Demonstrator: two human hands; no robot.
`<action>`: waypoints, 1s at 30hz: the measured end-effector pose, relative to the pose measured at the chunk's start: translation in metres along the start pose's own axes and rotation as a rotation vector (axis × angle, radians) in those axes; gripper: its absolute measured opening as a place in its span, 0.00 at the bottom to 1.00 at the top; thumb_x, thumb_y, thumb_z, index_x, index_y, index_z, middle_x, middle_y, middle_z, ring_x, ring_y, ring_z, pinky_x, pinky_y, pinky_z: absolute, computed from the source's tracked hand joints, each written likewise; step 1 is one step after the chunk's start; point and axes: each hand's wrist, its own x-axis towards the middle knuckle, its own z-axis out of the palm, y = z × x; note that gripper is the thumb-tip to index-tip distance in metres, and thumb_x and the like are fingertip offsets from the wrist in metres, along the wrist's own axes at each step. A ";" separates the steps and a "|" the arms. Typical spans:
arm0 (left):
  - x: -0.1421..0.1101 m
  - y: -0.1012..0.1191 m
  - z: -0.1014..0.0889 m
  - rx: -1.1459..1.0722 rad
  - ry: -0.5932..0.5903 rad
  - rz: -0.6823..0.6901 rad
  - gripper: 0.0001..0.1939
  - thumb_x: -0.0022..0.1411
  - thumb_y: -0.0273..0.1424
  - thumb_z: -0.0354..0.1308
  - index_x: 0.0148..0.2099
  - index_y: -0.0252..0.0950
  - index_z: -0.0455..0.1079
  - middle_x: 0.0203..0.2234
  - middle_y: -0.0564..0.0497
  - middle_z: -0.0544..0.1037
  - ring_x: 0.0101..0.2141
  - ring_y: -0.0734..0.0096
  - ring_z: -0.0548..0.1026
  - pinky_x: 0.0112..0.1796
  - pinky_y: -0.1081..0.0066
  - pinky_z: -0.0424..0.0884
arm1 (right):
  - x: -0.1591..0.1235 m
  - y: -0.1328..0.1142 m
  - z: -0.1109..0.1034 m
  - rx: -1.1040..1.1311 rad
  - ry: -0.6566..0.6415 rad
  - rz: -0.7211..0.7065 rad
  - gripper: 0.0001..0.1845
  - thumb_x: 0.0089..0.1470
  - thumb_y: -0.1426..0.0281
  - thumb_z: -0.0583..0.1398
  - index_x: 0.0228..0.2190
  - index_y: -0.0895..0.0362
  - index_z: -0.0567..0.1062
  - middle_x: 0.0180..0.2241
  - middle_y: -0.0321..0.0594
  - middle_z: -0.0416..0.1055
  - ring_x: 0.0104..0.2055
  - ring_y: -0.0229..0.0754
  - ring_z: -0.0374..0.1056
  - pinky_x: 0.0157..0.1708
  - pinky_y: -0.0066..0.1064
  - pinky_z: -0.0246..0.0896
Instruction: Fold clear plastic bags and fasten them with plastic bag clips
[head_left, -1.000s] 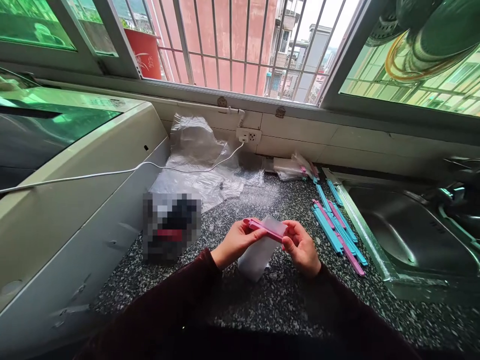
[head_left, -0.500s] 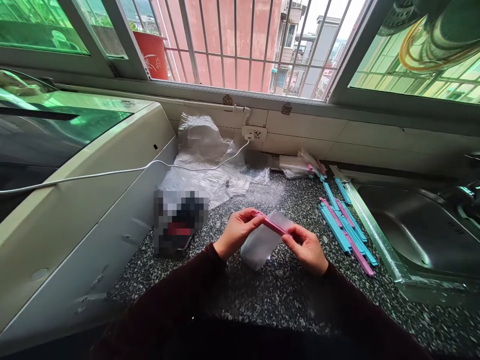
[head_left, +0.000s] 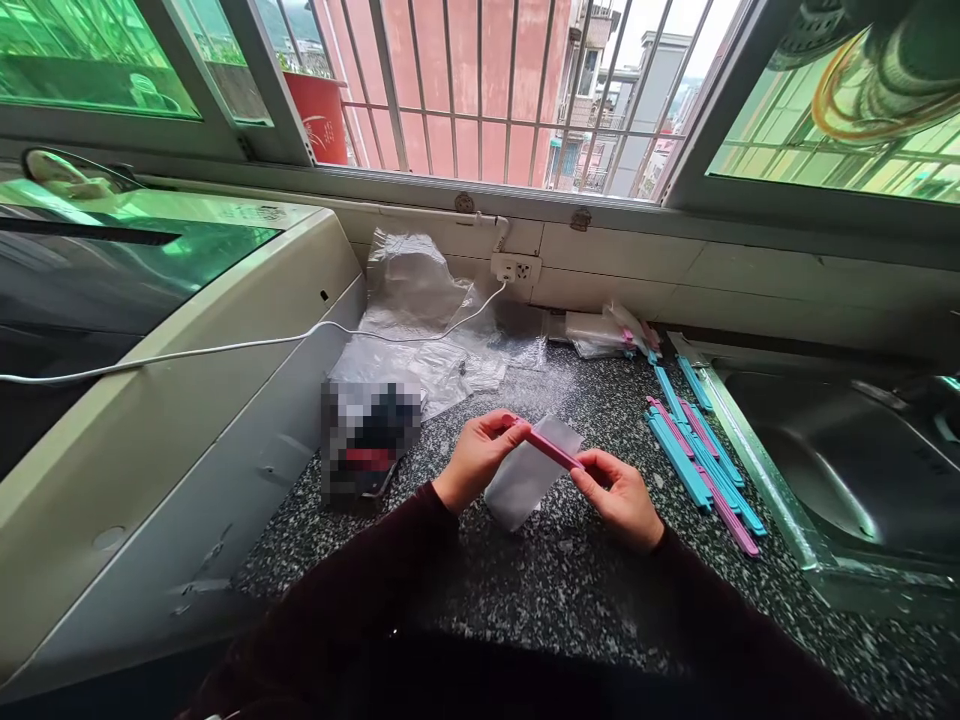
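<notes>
A pink sealing clip [head_left: 550, 449] lies across the top of a small clear plastic bag [head_left: 525, 482], held above the speckled countertop [head_left: 570, 590]. My left hand [head_left: 476, 462] pinches the clip's left end with closed fingers. My right hand [head_left: 621, 497] pinches its right end, thumb on top. The bag hangs down between both hands. Both arms wear dark maroon sleeves.
Several blue and pink clips [head_left: 701, 450] lie beside a steel sink [head_left: 847, 470] at right. Crumpled clear plastic bags [head_left: 427, 320] sit at the back near a wall socket [head_left: 516, 268] with a white cable. A white appliance [head_left: 150, 380] fills the left. A blurred dark object [head_left: 369, 440] stands beside it.
The view has shifted slightly, so everything sits a little to the right. My hands have tilted the clip and bag more steeply, still pinching both ends.
</notes>
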 end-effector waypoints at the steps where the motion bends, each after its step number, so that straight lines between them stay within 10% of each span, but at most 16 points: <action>1: 0.000 -0.001 0.000 -0.006 -0.001 0.002 0.16 0.48 0.42 0.61 0.25 0.32 0.70 0.21 0.54 0.70 0.26 0.75 0.65 0.31 0.74 0.60 | 0.000 0.000 0.000 -0.005 0.001 -0.002 0.15 0.47 0.58 0.58 0.26 0.58 0.71 0.19 0.34 0.62 0.20 0.34 0.55 0.20 0.25 0.52; 14: 0.002 -0.002 0.000 0.000 -0.030 -0.015 0.19 0.47 0.45 0.61 0.26 0.32 0.71 0.22 0.52 0.70 0.27 0.73 0.65 0.31 0.74 0.61 | -0.001 0.001 0.000 0.009 0.026 -0.048 0.15 0.48 0.57 0.58 0.25 0.58 0.70 0.20 0.35 0.63 0.21 0.34 0.57 0.21 0.26 0.54; 23: 0.002 -0.011 -0.003 0.144 -0.509 -0.299 0.22 0.45 0.47 0.61 0.22 0.30 0.69 0.15 0.56 0.65 0.19 0.79 0.59 0.22 0.76 0.53 | 0.004 0.009 -0.014 0.068 0.229 -0.047 0.18 0.47 0.55 0.58 0.26 0.58 0.71 0.20 0.35 0.64 0.21 0.35 0.57 0.21 0.27 0.55; 30: 0.000 -0.010 -0.003 0.140 -0.552 -0.240 0.20 0.46 0.44 0.62 0.33 0.31 0.74 0.25 0.50 0.74 0.26 0.72 0.68 0.29 0.74 0.61 | 0.001 0.009 -0.013 0.066 0.236 -0.069 0.18 0.50 0.54 0.56 0.27 0.58 0.69 0.20 0.34 0.61 0.20 0.34 0.55 0.20 0.26 0.53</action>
